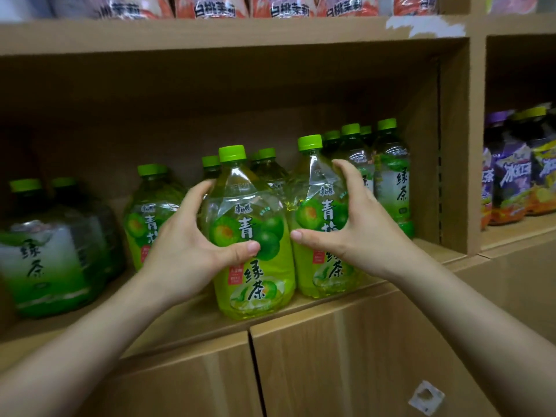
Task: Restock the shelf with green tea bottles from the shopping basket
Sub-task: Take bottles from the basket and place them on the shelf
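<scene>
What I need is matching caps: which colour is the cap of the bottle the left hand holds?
The cap is bright green, clearest in the head view.

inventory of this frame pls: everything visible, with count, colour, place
plum tea bottles: three in front, yellow-green labels, green caps, middle shelf; more behind, count unclear
dark green tea bottles: several, at both ends of the same shelf
purple-label bottles: several, right compartment
pink-labelled items: a row, top shelf
cabinet doors: two, light wood, below
left hand: grips centre bottle
right hand: grips right bottle
</scene>
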